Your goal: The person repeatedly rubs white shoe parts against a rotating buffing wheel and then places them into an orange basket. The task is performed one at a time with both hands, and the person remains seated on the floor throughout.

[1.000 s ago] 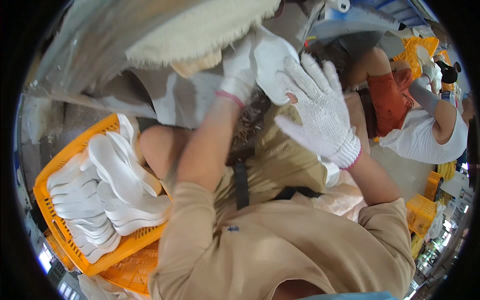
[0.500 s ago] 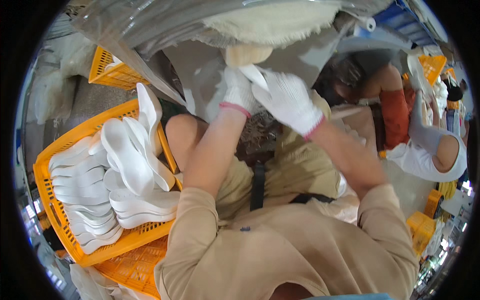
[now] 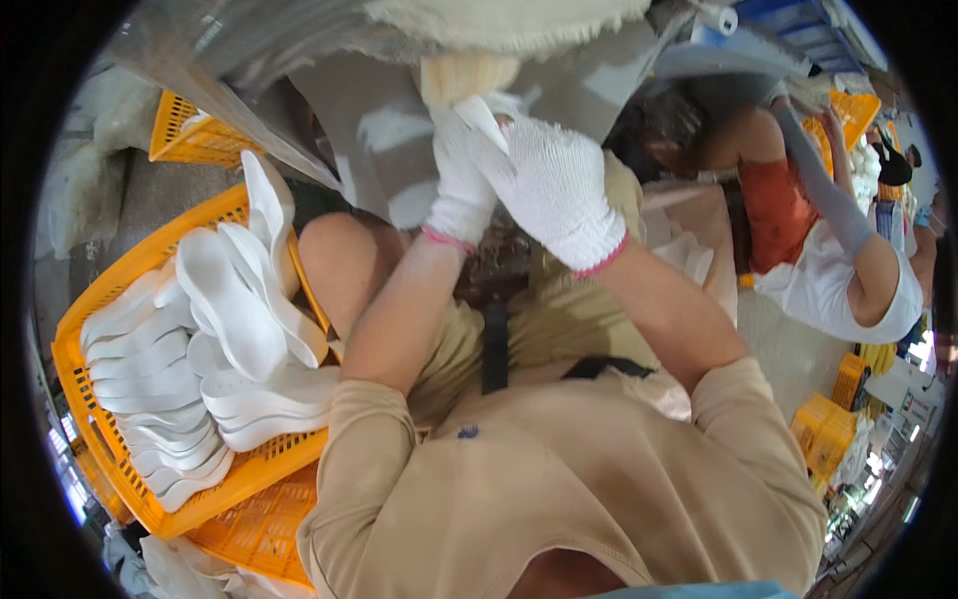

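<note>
My left hand [image 3: 467, 170] and right hand [image 3: 564, 190] meet at twelve o'clock, fingers clamped on a slim white piece [image 3: 483, 122] just below a tan rounded block [image 3: 467, 78]; whether those touch, I can't tell. I'd judge an even two-handed grip, steady wrists and fingertips clear of the block serve best. White soles [image 3: 232, 304] lie toward nine o'clock.

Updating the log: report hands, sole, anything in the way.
Left hand and right hand gripping sole. Sole at tan pad, contact unclear. Grip hides part of sole.
</note>
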`<state>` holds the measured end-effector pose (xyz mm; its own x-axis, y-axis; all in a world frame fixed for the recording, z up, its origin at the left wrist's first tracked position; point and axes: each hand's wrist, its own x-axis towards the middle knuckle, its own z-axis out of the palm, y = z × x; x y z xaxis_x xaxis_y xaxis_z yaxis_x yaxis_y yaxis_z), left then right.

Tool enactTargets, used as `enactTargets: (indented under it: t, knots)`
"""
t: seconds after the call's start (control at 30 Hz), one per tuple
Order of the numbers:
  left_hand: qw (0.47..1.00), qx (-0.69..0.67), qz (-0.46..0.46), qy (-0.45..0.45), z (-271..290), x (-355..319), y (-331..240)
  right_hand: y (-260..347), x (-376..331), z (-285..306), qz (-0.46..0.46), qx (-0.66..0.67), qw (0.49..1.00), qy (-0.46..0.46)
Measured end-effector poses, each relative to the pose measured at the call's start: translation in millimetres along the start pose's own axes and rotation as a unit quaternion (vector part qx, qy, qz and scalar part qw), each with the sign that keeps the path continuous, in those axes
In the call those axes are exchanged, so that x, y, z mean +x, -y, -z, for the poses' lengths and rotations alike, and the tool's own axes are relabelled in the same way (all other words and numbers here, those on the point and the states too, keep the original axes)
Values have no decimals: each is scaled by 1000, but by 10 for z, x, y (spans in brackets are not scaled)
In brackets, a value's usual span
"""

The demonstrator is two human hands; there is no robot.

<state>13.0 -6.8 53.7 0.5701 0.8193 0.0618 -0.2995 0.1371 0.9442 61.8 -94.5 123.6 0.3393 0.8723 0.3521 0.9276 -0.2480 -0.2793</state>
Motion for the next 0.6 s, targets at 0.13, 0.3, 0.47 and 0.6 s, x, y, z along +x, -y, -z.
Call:
enactTargets:
  t: [0.13,0.3,0.47,0.6]
  knots:
    - [997,-53,30,-42,183,44,-147,127,175,134,-90,65,989,96]
    - [915,-228,319,-92,207,70,76,131,-163,333,-175,255,903,297]
    - [850,-378,363,-59,193,382,-456,81,186,190,-209,458,829,245]
    - [777,-487,392,-65,322,93,-469,139,-50,346,-216,338,865,302]
